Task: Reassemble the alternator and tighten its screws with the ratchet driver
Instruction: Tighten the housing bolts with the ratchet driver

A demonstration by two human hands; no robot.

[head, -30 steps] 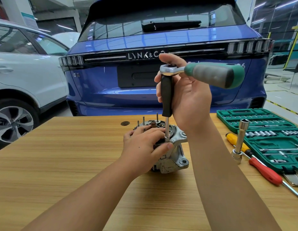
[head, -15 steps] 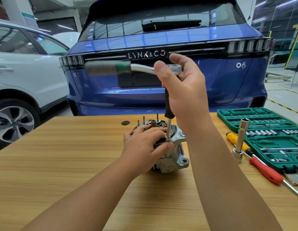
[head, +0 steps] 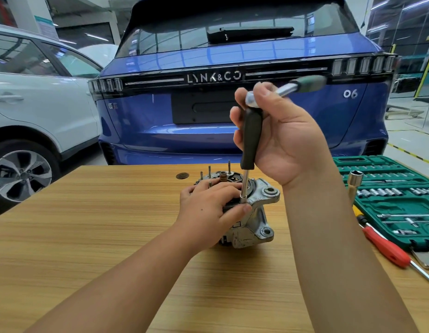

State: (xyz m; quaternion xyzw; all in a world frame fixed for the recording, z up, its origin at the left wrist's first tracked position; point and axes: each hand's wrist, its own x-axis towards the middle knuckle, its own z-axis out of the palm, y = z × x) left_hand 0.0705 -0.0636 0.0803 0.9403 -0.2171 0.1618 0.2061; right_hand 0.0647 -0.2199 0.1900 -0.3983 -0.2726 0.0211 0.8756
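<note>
Right grip (head: 280, 138) curls round the ratchet driver (head: 251, 138), upright at frame centre, its socket tip seated on a screw at the alternator (head: 251, 212) rim; the green handle blurs toward the upper right. Left grip (head: 208, 207) clasps the alternator on the tabletop (head: 88, 236) just below centre. Tightening looks under way, not finished: several studs (head: 209, 173) stand bare on top of the housing, so I judge more fasteners remain. Sockets sit in the green case (head: 386, 207) at right, beside a red screwdriver (head: 386, 248).
</note>
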